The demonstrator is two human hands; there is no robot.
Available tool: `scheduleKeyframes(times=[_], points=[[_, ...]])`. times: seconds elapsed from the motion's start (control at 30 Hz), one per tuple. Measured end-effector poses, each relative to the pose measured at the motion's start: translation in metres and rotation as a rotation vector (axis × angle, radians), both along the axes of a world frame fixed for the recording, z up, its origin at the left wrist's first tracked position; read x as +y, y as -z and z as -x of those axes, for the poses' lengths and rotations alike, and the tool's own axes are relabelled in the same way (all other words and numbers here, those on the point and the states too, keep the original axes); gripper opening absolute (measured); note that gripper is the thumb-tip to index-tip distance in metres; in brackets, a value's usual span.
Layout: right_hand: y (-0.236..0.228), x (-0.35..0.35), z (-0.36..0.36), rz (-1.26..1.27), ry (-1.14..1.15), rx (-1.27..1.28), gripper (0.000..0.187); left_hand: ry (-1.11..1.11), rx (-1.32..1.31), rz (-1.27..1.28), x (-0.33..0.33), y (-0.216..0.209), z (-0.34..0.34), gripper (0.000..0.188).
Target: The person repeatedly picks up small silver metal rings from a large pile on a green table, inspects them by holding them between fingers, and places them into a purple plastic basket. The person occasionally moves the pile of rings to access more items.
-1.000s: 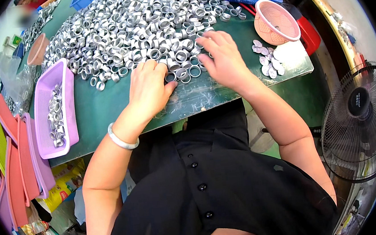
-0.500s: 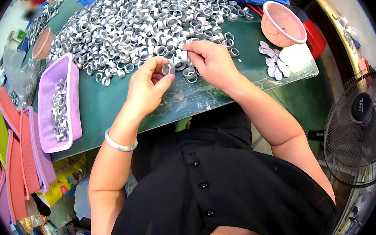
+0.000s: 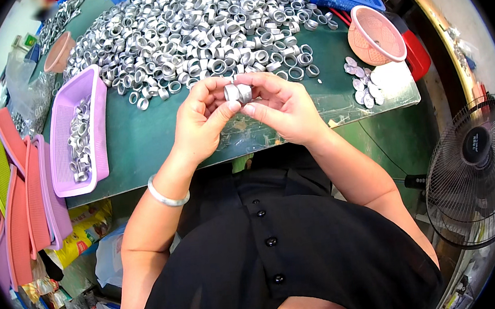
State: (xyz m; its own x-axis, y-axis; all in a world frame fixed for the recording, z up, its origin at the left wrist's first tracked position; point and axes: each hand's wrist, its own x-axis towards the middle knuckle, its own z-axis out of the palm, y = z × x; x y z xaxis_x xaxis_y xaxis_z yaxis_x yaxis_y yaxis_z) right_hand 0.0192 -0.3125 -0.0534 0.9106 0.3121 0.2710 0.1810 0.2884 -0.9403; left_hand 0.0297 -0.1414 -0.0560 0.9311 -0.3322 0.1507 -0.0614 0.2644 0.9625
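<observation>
Silver rings (image 3: 245,93), apparently two, meet above the near edge of the table (image 3: 146,143) in the head view. Fingers of the left hand (image 3: 196,122) are clamped on one, those of the right hand (image 3: 292,112) on the other, thumbs nearest the body, likely for steadiness. Just beyond, seemingly for easy reach, lies a pile (image 3: 190,36); a purple basket (image 3: 101,149) stands at left.

It's bright in here, both hands (image 3: 291,112) fairly crisp, glare whitening the desk (image 3: 151,133) toward two o'clock. The black shirt (image 3: 326,242) swallows detail at six. Edges bow toward darkness; near ten o'clock, a patch is smeared.
</observation>
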Motion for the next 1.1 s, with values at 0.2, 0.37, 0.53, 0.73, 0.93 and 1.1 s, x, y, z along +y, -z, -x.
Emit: scheduleKeyframes(times=[0.2, 0.37, 0.53, 0.73, 0.93, 1.1], points=[[0.005, -0.001, 0.005, 0.014, 0.028, -0.148, 0.043, 0.008, -0.100, 0.070, 0.003, 0.005, 0.006, 0.029], [0.001, -0.001, 0.008, 0.061, 0.038, -0.159, 0.047, 0.057, -0.088, 0.119, 0.007, 0.007, 0.007, 0.027], [0.000, -0.005, 0.004, -0.153, -0.099, 0.181, 0.037, 0.136, 0.156, 0.050, 0.009, 0.000, 0.006, 0.030], [0.000, -0.010, 0.004, -0.369, -0.196, 0.404, 0.032, 0.138, 0.530, 0.254, 0.006, 0.000, 0.004, 0.045], [0.001, -0.012, 0.005, -0.338, -0.188, 0.401, 0.034, 0.240, 0.580, 0.335, 0.011, 0.008, 0.002, 0.044], [0.000, -0.006, 0.005, 0.096, 0.106, 0.002, 0.038, 0.254, 0.627, 0.380, 0.003, 0.001, 0.004, 0.038]])
